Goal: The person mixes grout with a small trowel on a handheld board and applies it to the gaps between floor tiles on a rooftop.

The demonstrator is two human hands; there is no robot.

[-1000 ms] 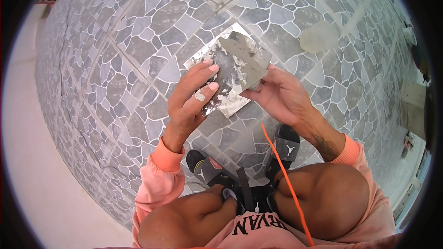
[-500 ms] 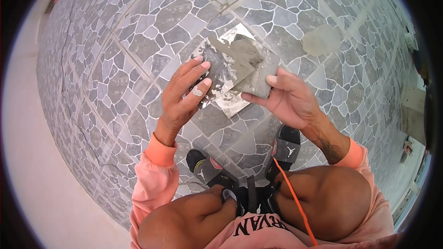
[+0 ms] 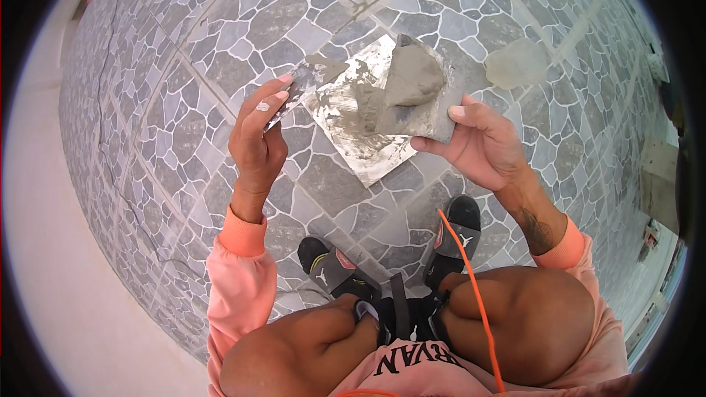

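My left hand (image 3: 257, 132) grips a thin dark flat plate (image 3: 296, 94) smeared with grey paste, tilted steeply and held apart from the other plate. In my right hand (image 3: 482, 143) is a grey square plate (image 3: 454, 81), pinched at its near right corner between thumb and fingers. A thick lump of wet grey mortar (image 3: 416, 77) sits on that plate. Beneath it a white square board (image 3: 371, 165), streaked with the same mortar, lies on the floor; the grey plate hides its right part.
Stone-patterned floor (image 3: 279, 22) with pale joints surrounds the board. A pale round patch (image 3: 516, 64) marks the floor at the right. My sandals (image 3: 462, 231) are close on the near side. An orange cord (image 3: 474, 298) hangs over my lap. A pale strip (image 3: 55, 235) borders the left.
My left hand has moved left with its plate, away from the mortar, turning it steeper. The grey plate in my right hand has shifted slightly right, and its mortar lump now shows uncovered.
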